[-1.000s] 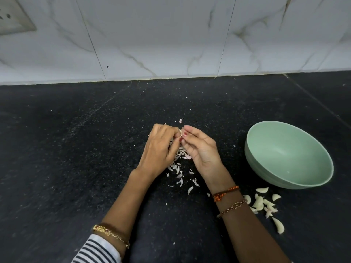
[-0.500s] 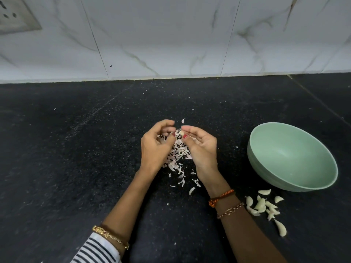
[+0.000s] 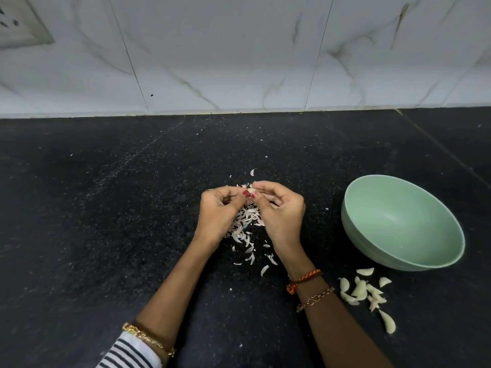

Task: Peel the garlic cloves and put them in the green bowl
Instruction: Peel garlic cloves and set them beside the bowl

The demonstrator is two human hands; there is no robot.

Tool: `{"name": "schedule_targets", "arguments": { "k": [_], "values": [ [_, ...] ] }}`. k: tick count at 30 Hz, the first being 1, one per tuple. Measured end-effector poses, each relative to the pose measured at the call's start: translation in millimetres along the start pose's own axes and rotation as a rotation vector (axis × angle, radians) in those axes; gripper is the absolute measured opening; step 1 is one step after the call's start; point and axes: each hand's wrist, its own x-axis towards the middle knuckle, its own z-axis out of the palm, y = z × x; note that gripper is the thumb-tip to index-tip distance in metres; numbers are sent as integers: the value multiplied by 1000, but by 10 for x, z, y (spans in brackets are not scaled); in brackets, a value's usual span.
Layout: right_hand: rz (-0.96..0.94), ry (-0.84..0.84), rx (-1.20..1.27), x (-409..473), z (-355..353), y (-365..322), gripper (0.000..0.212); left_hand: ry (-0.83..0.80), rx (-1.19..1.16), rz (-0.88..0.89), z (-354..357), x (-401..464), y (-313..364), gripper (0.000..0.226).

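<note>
Pale clove (image 3: 252,194) now shows between my fingers (image 3: 245,193), both hands pinching it. My hands have parted slightly; peeling's nearly finished.

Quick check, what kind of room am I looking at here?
Most likely a home kitchen: a black stone counter against marble-look wall tiles, with a green bowl and peeled garlic cloves laid out.
</note>
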Motion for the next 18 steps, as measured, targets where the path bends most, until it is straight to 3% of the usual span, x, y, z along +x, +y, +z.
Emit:
{"name": "schedule_targets", "arguments": {
  "k": [14, 18],
  "values": [
    [-90, 26, -116, -12, 15, 35, 18, 8, -82, -14, 1, -20, 17, 19],
    [-25, 20, 5, -26, 22, -15, 22, 51, -164, -46, 51, -40, 54, 22]
  ]
}}
